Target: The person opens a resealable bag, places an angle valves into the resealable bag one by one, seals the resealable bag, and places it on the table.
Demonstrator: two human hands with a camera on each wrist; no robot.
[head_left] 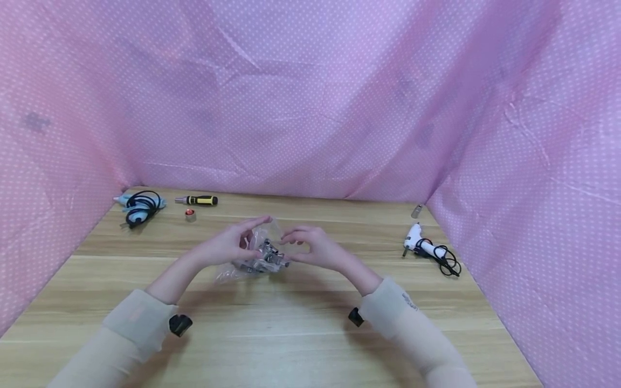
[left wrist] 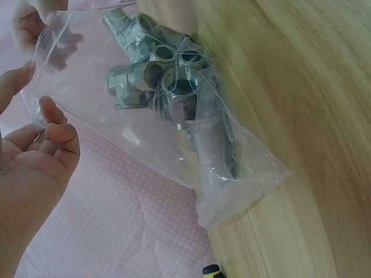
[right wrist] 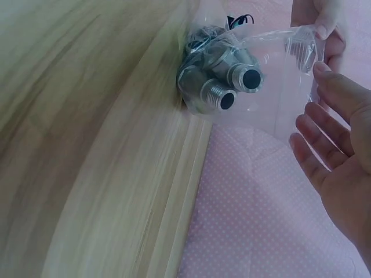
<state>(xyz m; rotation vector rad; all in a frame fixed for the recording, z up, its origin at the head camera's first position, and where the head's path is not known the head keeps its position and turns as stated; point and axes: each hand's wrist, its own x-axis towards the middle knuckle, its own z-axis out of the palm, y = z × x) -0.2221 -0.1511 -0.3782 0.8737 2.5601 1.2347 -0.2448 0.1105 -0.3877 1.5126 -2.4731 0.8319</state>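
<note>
A clear plastic zip bag (head_left: 262, 237) lies at mid-table, with several threaded metal pipe fittings (left wrist: 179, 84) inside it. My left hand (head_left: 233, 243) pinches the bag's upper edge between thumb and fingers, as the left wrist view shows. On the other side, my right hand (head_left: 312, 248) pinches the same edge between thumb and forefinger, its remaining fingers loosely bent. In the right wrist view the fittings (right wrist: 223, 78) bunch at the bag's far end, away from both hands. Whether the seal is parted along its length is hard to tell.
At the back left are a blue glue gun (head_left: 140, 207) with a coiled black cord, a yellow-black screwdriver (head_left: 199, 200) and a small metal fitting (head_left: 190, 215). A white glue gun (head_left: 427, 245) and a metal cylinder (head_left: 416, 210) lie at the right. Pink dotted cloth (head_left: 291, 108) surrounds the table.
</note>
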